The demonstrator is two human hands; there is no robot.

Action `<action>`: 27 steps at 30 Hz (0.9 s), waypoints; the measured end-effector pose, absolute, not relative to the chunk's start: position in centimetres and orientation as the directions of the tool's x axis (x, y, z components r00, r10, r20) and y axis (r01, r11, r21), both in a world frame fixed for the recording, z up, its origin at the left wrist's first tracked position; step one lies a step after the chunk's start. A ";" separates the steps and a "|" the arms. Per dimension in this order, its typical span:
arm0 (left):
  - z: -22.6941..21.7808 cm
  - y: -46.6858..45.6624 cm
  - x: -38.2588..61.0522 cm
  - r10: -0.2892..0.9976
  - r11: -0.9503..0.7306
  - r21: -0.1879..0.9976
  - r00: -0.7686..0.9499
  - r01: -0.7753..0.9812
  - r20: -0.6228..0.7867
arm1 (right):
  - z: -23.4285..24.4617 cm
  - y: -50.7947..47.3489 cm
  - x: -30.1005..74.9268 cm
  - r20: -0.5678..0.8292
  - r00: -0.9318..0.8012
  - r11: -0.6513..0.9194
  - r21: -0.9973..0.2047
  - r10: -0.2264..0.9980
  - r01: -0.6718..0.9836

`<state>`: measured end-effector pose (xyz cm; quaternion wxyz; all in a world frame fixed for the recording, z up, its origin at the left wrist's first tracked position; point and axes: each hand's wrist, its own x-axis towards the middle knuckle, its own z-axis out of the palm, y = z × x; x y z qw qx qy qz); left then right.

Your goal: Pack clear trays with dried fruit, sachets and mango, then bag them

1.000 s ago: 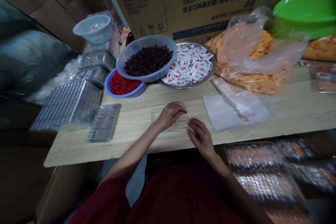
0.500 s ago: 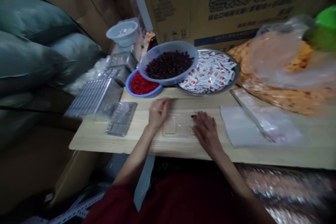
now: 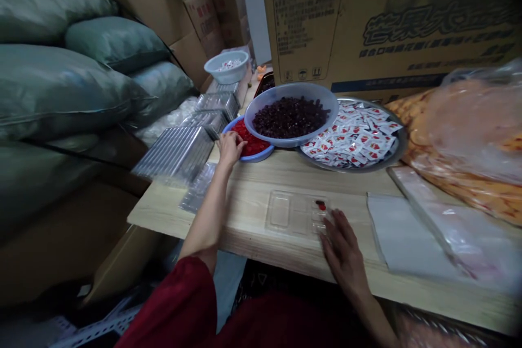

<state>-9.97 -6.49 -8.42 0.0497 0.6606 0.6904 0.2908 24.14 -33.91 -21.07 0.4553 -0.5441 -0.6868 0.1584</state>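
My left hand is at the left rim of a blue bowl of small red pieces. Its fingers are curled together over the red pieces, and anything between the fingertips is hidden. On the table lies a clear plastic compartment tray. One dark piece and one red piece sit in its right-hand compartment. My right hand rests at the tray's right end, fingers stretched out and holding nothing I can see. A translucent bowl of dark pieces overlaps the blue bowl.
A metal basin of small printed sachets stands behind the tray. Stacked clear trays are at left, with a pale bowl farther back. White sheets and an orange-patterned bag lie right. A large carton closes off the back.
The view has swung left. My left hand has moved from beside the tray to the blue bowl. A red piece now shows beside the dark one; my right hand has drawn back slightly.
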 end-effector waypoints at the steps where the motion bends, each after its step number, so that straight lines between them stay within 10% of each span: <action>1: -8.0 -6.9 -9.9 0.911 -0.053 0.514 -0.170 0.856 0.377 | -21.1 -34.0 24.2 0.444 0.023 0.346 -0.729 0.896 0.591; 7: -2.3 -6.1 -5.9 0.852 -0.278 0.598 -0.094 0.752 0.515 | -20.6 -34.2 24.1 0.431 0.053 0.332 -0.762 0.901 0.557; 15: -1.2 -0.5 1.3 0.986 -0.164 0.200 0.159 0.966 0.041 | -20.1 -34.2 24.0 0.423 0.143 0.300 -0.808 0.895 0.507; 23: -1.4 -6.9 1.0 0.820 -0.407 0.549 0.027 0.730 0.572 | -18.8 -34.2 24.4 0.355 0.282 0.220 -0.883 0.891 0.415; 27: -4.7 -16.8 4.6 0.809 -0.587 0.674 0.364 0.449 0.462 | -18.8 -34.3 24.4 0.358 0.310 0.219 -0.888 0.881 0.405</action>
